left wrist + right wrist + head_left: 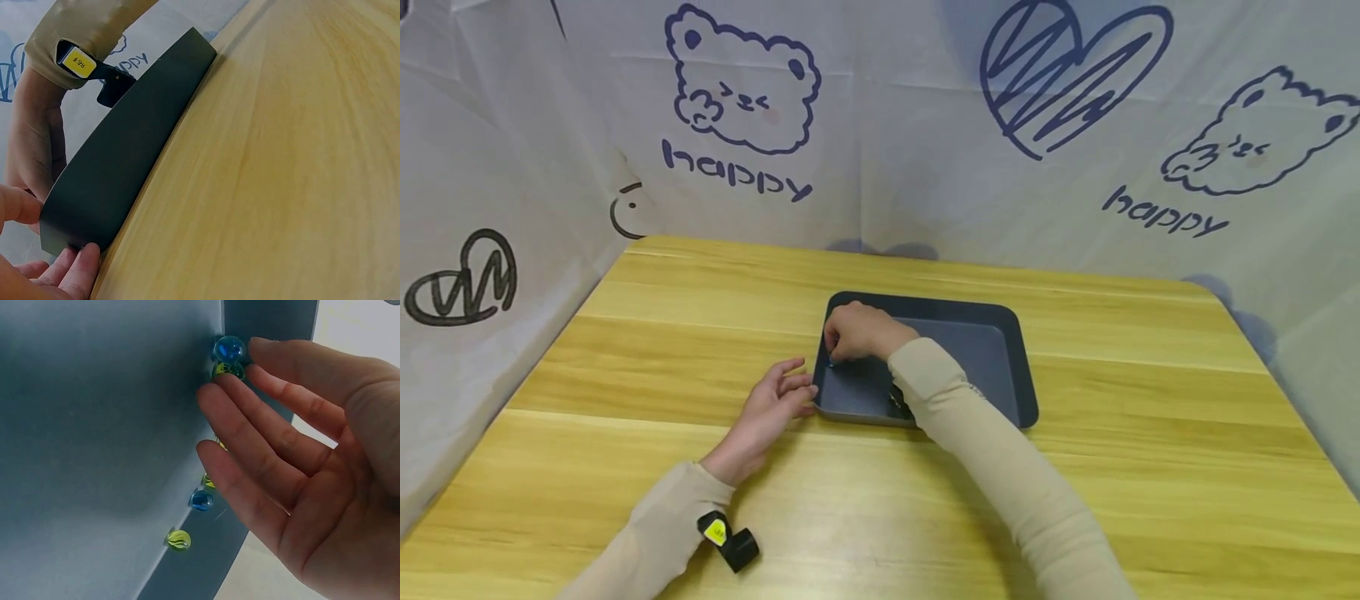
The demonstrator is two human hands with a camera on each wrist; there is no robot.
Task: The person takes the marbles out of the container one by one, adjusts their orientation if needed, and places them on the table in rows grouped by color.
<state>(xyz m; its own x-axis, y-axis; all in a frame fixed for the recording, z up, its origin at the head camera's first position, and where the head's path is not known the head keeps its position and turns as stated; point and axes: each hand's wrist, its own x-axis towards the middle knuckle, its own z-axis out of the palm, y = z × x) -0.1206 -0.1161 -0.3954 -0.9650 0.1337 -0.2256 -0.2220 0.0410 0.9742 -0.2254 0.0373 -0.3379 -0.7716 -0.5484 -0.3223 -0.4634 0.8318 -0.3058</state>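
Observation:
A dark grey baking tray lies on the table. My left hand is at its near left corner; in the left wrist view its fingertips touch the outside of the wall, low down. My right hand reaches into the tray's left side. The right wrist view shows its thumb beside a blue glass marble, above a yellow-green marble; its fingers are slightly bent. Below, along the wall, lie another blue marble and a yellow marble; the fingers partly hide others.
The tray stands on a wooden table, near the middle. White cloth with drawn bears and hearts hangs behind and at the sides. Each wrist carries a small black camera, the left one low over the table.

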